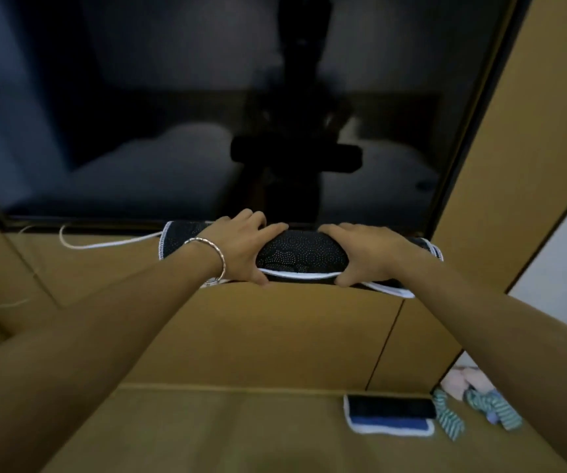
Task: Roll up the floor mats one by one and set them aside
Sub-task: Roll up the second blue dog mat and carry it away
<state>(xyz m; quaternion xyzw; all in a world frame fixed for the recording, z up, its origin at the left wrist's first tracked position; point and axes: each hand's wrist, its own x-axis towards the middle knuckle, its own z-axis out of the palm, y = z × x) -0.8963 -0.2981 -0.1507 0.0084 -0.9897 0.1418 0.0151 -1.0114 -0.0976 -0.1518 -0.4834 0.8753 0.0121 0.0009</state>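
Rolled mat [302, 256]: dark, near-black fabric with a fine white dotted pattern in rings, and white stitched edging. It is rolled into a thick tube lying crosswise. The left end shows the white-stitched rim; the right end is partly hidden behind the wrist. The loose outer edge with its white trim runs along the near underside of the roll and trails out to the right.

The roll lies on the brown wooden table [292, 336], at its far edge, right up against the bottom of a large dark screen [172, 131].

Left hand [241, 249]: arm stretched forward, palm on the left-centre of the roll, fingers draped over the top toward the screen, thumb tucked under the near edge. Its grip is clasped around the mat. There is a silver bracelet [218, 257] on the wrist.

Right hand [369, 256]: a mirror pose on the right-centre, fingers over the top, thumb hooked under the white trim, also grasping the mat.

A white cable [104, 245] runs along the table left of the roll. Near right, a dark phone [391, 407] lies on a blue pad [388, 426] with a white border, and a green striped cloth [449, 418] is just beside it.
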